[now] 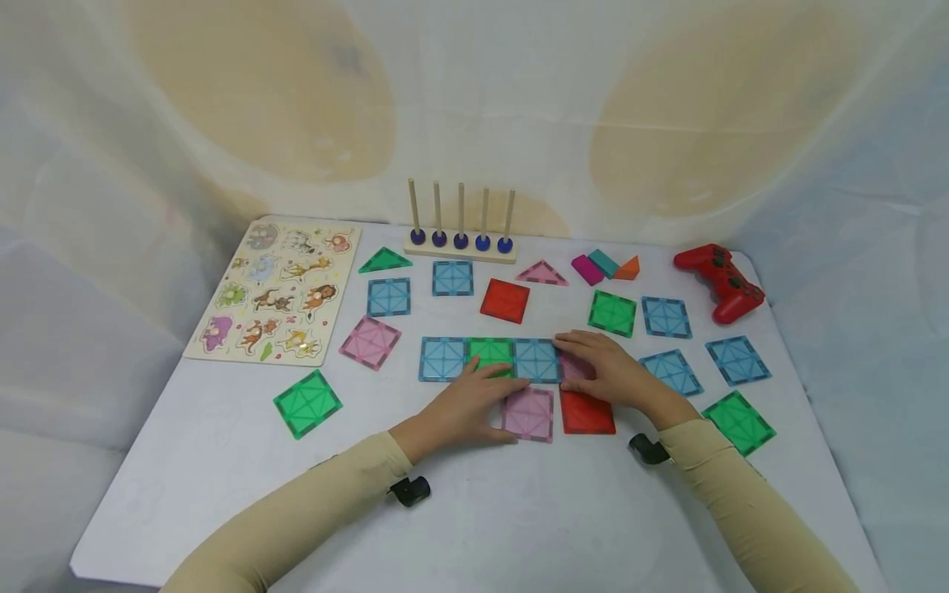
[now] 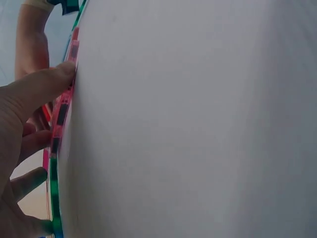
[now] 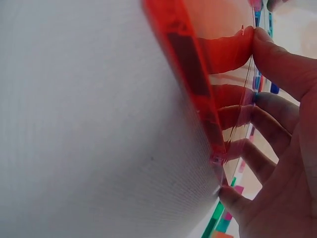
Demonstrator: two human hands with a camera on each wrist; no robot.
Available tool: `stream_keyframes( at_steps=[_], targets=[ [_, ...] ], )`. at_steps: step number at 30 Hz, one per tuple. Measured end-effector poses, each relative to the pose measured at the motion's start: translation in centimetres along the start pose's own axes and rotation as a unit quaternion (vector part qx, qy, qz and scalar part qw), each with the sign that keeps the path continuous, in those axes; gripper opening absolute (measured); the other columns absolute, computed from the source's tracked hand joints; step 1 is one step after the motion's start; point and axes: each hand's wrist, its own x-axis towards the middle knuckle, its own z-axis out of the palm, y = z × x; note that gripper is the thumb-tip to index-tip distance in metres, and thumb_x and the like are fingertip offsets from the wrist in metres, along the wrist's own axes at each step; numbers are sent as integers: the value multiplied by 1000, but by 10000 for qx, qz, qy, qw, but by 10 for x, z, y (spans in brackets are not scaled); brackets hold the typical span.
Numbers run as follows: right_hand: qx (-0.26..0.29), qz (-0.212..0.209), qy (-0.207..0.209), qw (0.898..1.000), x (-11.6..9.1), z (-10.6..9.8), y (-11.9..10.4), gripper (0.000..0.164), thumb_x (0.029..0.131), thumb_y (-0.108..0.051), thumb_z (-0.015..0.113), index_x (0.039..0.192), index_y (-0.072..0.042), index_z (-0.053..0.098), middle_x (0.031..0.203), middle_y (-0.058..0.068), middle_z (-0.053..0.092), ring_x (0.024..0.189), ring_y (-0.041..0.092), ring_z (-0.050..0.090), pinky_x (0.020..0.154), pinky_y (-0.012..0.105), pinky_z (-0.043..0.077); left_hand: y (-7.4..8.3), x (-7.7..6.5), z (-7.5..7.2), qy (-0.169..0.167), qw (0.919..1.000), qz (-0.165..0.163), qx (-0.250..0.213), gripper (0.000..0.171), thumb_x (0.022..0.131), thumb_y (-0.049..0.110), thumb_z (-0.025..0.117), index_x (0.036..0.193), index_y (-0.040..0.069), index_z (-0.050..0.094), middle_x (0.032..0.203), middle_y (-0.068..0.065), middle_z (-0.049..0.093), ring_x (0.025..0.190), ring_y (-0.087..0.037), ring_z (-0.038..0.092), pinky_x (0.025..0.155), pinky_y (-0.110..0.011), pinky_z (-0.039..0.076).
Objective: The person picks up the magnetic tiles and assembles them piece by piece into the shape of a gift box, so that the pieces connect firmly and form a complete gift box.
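Square see-through magnetic tiles form a row: a blue tile [image 1: 442,360], a green tile [image 1: 489,350], another blue tile [image 1: 537,361] and a pink tile [image 1: 573,367] partly under my right hand. My left hand [image 1: 467,412] holds a second pink tile [image 1: 529,416] below the row, between thumb and index finger. Its other fingers reach onto the green tile, as the left wrist view shows at the tile edge [image 2: 54,193]. With fingers at the far edge and thumb at the near edge, my right hand [image 1: 611,371] grips the row's pink tile. A red tile [image 1: 588,412] lies just below it.
Loose tiles lie around, including a red tile [image 1: 506,301] and a green tile [image 1: 307,403]. An animal puzzle board [image 1: 344,255] is at left. A wooden peg stand [image 1: 460,249], small coloured blocks [image 1: 604,263] and a red game controller [image 1: 719,282] sit toward the back.
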Motion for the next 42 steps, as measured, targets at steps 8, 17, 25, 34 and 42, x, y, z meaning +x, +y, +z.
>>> stream_keyframes(
  at_steps=[8, 17, 25, 34, 42],
  targets=[
    [7, 51, -70, 10000, 0, 0, 0, 80, 87, -36, 81, 156, -16, 44, 159, 11, 41, 148, 37, 30, 111, 63, 38, 3, 3, 6, 111, 9978, -201, 617, 86, 85, 60, 75, 151, 13, 48, 156, -5, 43, 147, -22, 35, 123, -55, 19],
    [60, 49, -120, 9999, 0, -1, -1, 82, 88, -38, 80, 157, -17, 42, 160, 11, 39, 148, 37, 28, 110, 64, 38, 2, 4, 6, 82, 9973, -328, 650, 84, 85, 62, 74, 149, 12, 52, 157, -6, 44, 148, -23, 33, 124, -52, 17],
    [-9, 108, -103, 9999, 0, 2, -2, 92, 82, -48, 83, 157, -18, 41, 160, 10, 37, 148, 38, 28, 108, 65, 41, 2, 2, 5, 50, 9971, -421, 636, 89, 85, 63, 73, 151, 10, 48, 160, -6, 40, 150, -22, 31, 125, -47, 16],
    [-174, 221, -122, 9995, 1, 3, -3, 93, 82, -49, 82, 158, -18, 39, 161, 9, 36, 149, 37, 27, 113, 64, 35, -13, -2, -2, 180, 9965, -500, 652, 82, 88, 62, 70, 151, 12, 50, 158, -5, 43, 149, -22, 33, 125, -52, 14],
    [-332, 206, -166, 9991, 3, 2, -2, 92, 83, -48, 81, 159, -18, 37, 161, 10, 36, 149, 37, 27, 113, 63, 35, -48, -14, -22, 501, 9873, -1373, 620, 69, 94, 47, 70, 149, 9, 52, 156, -7, 45, 147, -25, 36, 124, -47, 21]
  ],
)
